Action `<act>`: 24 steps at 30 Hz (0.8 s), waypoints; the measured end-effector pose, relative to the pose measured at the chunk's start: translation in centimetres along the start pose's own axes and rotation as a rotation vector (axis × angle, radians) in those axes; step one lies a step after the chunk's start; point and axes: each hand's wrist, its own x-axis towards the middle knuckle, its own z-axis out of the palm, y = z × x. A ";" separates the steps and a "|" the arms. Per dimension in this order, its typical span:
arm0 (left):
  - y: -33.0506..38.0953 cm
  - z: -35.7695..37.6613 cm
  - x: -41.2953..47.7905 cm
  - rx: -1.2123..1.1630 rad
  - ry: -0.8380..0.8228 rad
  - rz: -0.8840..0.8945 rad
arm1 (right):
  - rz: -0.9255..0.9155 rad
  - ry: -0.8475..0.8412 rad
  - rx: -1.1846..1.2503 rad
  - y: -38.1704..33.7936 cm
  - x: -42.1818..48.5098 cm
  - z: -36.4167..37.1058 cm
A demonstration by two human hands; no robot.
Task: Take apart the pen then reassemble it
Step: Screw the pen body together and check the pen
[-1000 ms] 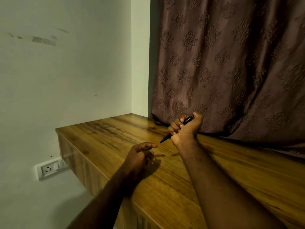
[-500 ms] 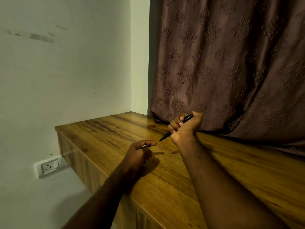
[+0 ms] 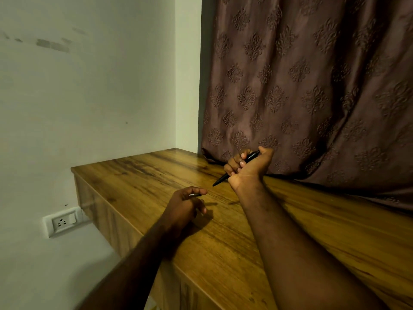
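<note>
Your right hand [image 3: 248, 170] fist-grips black pen [image 3: 251, 156], fingers curled fully round barrel. Pen tip slants down-left above wooden tabletop [image 3: 138, 175], not touching it. Pen sits at far side, just in front of brown curtain [image 3: 312, 86]. Your left hand [image 3: 183, 205], nearer and left, has fingers curled and pinches thin piece [image 3: 195, 195] between thumb and forefinger; piece too small to identify. Wall socket [image 3: 63, 222] low at left.

Both forearms are bare: the left forearm [image 3: 138, 260] looks smooth in shadow, the right forearm [image 3: 283, 242] carries fine hair. Short trimmed nails show on the fingers [image 3: 234, 163] of the right grip [image 3: 248, 168].
</note>
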 end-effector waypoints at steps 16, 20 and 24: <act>-0.6 -0.4 0.6 0.021 -0.017 0.093 | 0.005 -0.067 -0.033 0.2 -0.1 0.2; -0.7 -0.3 0.7 -0.009 -0.048 0.117 | -0.011 -0.066 -0.040 0.2 -0.1 0.1; -1.1 -0.5 1.0 0.013 -0.043 0.113 | 0.011 -0.080 -0.027 0.2 0.0 -0.1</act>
